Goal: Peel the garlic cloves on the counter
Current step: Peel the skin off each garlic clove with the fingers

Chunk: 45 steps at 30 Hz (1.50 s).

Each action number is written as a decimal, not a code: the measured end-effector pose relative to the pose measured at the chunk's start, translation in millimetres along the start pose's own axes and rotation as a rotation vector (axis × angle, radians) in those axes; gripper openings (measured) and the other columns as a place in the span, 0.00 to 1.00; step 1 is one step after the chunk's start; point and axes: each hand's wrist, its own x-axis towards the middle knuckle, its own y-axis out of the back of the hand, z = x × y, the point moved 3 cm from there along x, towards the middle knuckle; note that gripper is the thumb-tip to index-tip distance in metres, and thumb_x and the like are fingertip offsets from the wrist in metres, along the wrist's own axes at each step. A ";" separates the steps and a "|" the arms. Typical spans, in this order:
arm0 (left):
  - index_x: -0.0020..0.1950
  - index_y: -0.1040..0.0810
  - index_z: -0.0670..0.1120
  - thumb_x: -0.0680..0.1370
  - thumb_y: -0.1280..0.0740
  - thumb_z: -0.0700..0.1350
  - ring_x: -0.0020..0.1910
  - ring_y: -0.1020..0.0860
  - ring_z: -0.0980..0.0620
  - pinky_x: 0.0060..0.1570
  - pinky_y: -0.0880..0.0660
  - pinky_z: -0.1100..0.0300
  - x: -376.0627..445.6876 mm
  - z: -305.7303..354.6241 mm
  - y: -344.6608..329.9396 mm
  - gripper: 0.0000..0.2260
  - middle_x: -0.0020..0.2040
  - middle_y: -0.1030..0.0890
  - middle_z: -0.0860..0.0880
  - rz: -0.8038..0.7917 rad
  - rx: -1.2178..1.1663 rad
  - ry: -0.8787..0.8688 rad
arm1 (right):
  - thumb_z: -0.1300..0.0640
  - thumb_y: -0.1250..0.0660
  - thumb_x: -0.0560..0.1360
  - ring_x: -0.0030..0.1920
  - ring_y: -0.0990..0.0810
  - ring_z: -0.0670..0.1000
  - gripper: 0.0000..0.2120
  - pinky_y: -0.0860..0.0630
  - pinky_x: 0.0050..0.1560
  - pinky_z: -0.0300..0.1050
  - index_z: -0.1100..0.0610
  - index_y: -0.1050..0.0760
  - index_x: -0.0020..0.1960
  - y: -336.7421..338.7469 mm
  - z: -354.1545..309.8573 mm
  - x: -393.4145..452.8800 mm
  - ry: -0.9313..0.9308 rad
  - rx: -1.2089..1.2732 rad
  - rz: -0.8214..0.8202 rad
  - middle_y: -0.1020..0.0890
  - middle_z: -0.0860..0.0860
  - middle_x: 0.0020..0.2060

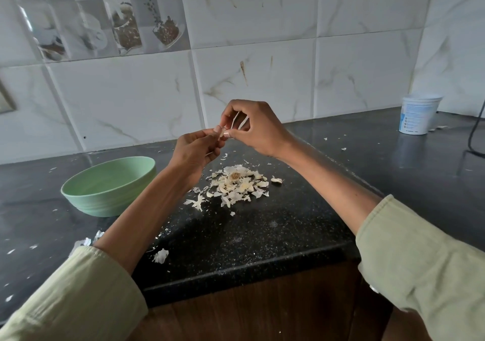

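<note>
Pinching one garlic clove [222,133] together, left hand [195,152] and right hand [256,128] hover above the counter [262,230]

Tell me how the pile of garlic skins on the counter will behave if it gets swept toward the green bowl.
The garlic skins look thin and papery, so probably very light and apt to scatter. Flakes already lie strewn over the counter, which suggests some will cling or drift rather than slide neatly toward the bowl.

The black speckled counter [262,235] carries a pile of garlic cloves and skins [237,184] at its centre. A green bowl [110,186] stands at nine o'clock, a white tub [418,115] at two o'clock.
</note>
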 end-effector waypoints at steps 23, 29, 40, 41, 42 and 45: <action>0.53 0.13 0.47 0.75 0.22 0.37 0.44 0.14 0.49 0.50 0.18 0.60 -10.5 11.1 -3.4 0.10 0.43 0.12 0.44 -0.008 0.363 -0.354 | 0.66 0.21 0.67 0.33 0.21 0.42 0.11 0.22 0.38 0.37 0.60 0.21 0.43 1.1 7.8 -0.6 -0.086 0.042 0.068 0.17 0.49 0.35; 0.61 0.15 0.42 0.75 0.24 0.32 0.44 0.14 0.52 0.50 0.19 0.65 -15.5 18.5 -9.1 0.16 0.46 0.12 0.43 -0.010 0.445 -0.439 | 0.66 0.22 0.67 0.31 0.24 0.43 0.11 0.24 0.36 0.41 0.59 0.24 0.43 0.1 13.0 -1.1 -0.123 -0.003 0.063 0.18 0.49 0.33; 0.59 0.15 0.45 0.82 0.27 0.43 0.45 0.16 0.56 0.48 0.21 0.63 -5.2 11.6 1.4 0.07 0.48 0.12 0.50 0.054 0.492 -0.416 | 0.55 0.29 0.81 0.36 0.16 0.44 0.07 0.20 0.42 0.42 0.56 0.15 0.47 7.1 13.0 1.0 -0.104 -0.033 -0.011 0.14 0.46 0.35; 0.58 0.14 0.46 0.82 0.27 0.44 0.45 0.17 0.58 0.47 0.21 0.63 -4.7 11.8 1.5 0.06 0.48 0.12 0.50 0.054 0.505 -0.420 | 0.56 0.27 0.80 0.37 0.17 0.43 0.05 0.22 0.41 0.38 0.56 0.15 0.47 6.7 11.2 1.5 -0.095 -0.036 -0.012 0.14 0.45 0.36; 0.58 0.14 0.48 0.82 0.28 0.44 0.43 0.18 0.59 0.47 0.21 0.64 -4.3 11.5 1.4 0.06 0.47 0.12 0.50 0.053 0.517 -0.422 | 0.58 0.25 0.78 0.38 0.18 0.42 0.01 0.24 0.40 0.35 0.56 0.15 0.48 6.3 9.1 1.8 -0.078 -0.031 -0.017 0.14 0.45 0.38; 0.56 0.13 0.48 0.83 0.29 0.45 0.40 0.20 0.59 0.47 0.20 0.59 -3.9 9.1 1.3 0.06 0.47 0.12 0.49 0.046 0.538 -0.418 | 0.64 0.23 0.74 0.43 0.17 0.44 0.07 0.22 0.41 0.36 0.56 0.16 0.51 6.3 5.5 1.7 -0.024 -0.014 -0.008 0.14 0.46 0.44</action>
